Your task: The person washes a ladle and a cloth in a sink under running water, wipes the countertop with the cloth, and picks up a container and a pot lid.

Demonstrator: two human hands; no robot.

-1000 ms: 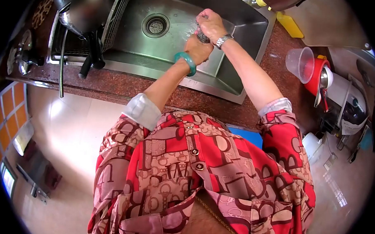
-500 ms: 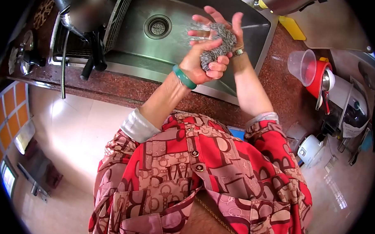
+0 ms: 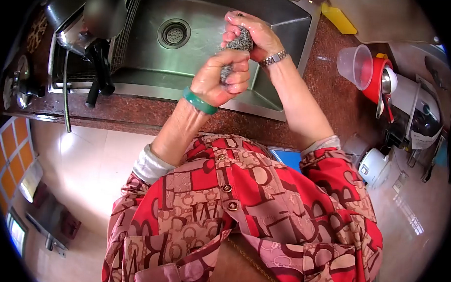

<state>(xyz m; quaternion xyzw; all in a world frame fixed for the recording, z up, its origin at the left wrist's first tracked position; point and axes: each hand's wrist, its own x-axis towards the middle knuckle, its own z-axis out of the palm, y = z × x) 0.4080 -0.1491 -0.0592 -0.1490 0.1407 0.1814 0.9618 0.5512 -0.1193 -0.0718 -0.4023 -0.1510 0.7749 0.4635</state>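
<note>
Over the right part of the steel sink [image 3: 148, 86], a wet grey dishcloth [image 3: 243, 41] is bunched and twisted between my two hands. My left hand [image 3: 219, 77], with a green bangle on its wrist, is clenched round the cloth's lower end. My right hand [image 3: 258, 36], wearing a metal watch, is closed round the upper end. Bits of the cloth show between the fingers of both hands; the rest is hidden inside the fists. The sink drain [image 3: 173, 35] lies to the left of my hands.
A wire rack with a black-handled pot [image 3: 72, 36] stands at the sink's left, and a pot lid [image 3: 24, 87] lies beyond it. On the right are a yellow plastic piece [image 3: 339, 19], a clear tub [image 3: 352, 66], a red container [image 3: 378, 79] and an appliance [image 3: 420, 115].
My right hand was spread flat under the cloth and has now closed on it. The cloth is squeezed into a twist, and both hands appear farther left in view, as the camera has shifted.
</note>
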